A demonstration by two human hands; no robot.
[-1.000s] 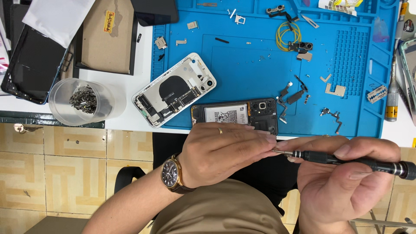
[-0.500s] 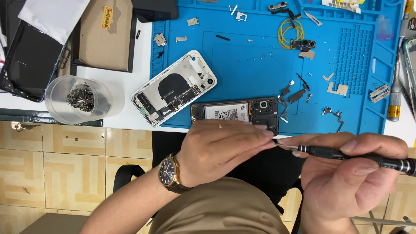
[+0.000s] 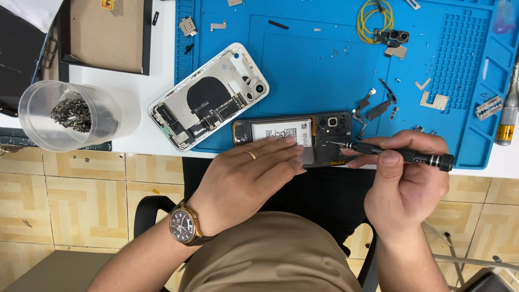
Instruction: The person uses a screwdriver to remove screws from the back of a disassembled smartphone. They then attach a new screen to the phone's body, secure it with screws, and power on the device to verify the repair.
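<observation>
L hand flat, fingers spread, pressing on opened black phone at mat edge. Phone sits btwn both hands, partly under L fingers. R hand closed around black screwdriver, tip touching phone's upper section.

White phone shell lies open on the blue mat. Clear cup of screws sits left, yellow cable up top.
</observation>
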